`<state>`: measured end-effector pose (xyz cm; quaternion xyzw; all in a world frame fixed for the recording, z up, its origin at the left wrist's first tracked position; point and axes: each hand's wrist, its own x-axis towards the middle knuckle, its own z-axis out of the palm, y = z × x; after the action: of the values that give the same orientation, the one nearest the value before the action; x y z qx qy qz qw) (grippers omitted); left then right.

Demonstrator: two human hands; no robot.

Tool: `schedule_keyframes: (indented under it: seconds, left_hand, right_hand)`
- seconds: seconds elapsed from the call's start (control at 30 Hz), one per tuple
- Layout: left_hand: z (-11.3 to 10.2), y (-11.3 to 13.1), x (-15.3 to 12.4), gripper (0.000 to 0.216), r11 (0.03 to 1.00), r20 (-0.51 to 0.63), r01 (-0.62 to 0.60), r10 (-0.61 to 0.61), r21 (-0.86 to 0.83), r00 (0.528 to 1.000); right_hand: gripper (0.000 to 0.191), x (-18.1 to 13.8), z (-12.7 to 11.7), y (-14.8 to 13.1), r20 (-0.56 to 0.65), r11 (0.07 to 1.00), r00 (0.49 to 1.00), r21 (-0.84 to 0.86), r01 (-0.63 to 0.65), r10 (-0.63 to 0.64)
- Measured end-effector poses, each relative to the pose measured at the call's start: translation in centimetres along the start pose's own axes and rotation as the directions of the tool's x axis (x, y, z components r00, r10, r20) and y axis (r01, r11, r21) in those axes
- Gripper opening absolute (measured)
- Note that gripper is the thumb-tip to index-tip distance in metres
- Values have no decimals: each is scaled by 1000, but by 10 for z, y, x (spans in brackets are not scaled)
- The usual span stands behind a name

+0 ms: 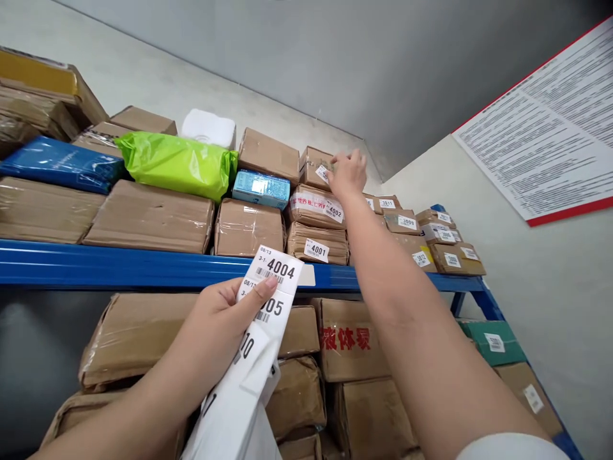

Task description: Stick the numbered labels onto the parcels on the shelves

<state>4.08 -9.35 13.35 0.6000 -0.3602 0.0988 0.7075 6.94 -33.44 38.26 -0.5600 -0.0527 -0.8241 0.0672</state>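
Before the blue shelf (119, 262), the label strip (282, 281) was gripped by the left hand (230, 313) — up top, a carton (313, 156) was touched by the right hand (348, 174), fingers loosely spread — a red-edged notice (550, 128) was posted rightward.

Small brown cardboard box (315, 163): atop brown cardboard box 4002 (311, 214), atop brown cardboard box 4001 (317, 233); light-blue rectangular carton (261, 186) left of 4002.

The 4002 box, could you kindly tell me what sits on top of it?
A smaller box sits on it; the right hand covers part of its front and label.
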Motion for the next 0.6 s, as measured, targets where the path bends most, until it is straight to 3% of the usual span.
schedule_keyframes:
  seconds: [0.1,0.23,0.37,0.43,0.47,0.5,0.53,0.57,0.6]
  left_hand:
    - [-7,-6,-7,44,999,1,27,-27,18,1000]
    - [-14,-17,-21,49,994,31,107,-108,30,994]
    - [-12,-28,-29,48,995,38,93,-94,35,995]
    - [-6,-31,-31,48,998,-8,32,-31,57,999]
    - [-3,-31,-31,48,997,-29,-7,9,78,1000]
    - [1,-32,-31,48,993,-42,-52,57,109,998]
    - [6,-32,-31,47,983,-46,-104,112,150,993]
    - [10,-33,-30,44,969,-47,-152,164,195,985]
    - [14,-34,-30,41,952,-57,-189,209,241,976]
  right_hand:
    - [16,-14,-10,7,95,989,987,87,121,-129]
    - [28,-56,-25,27,49,945,965,219,241,-258]
    - [32,-102,-41,22,171,895,909,316,315,-381]
    - [30,-126,-59,2,165,864,934,457,211,-316]
    - [30,-140,-71,-12,163,820,953,559,124,-255]
    - [30,-154,-84,-26,250,726,940,687,-5,-230]
    - [30,-169,-97,-40,422,610,861,772,-177,-284]
    - [34,-183,-109,-52,558,516,743,788,-335,-369]
    - [33,-196,-119,-62,626,480,681,763,-433,-380]
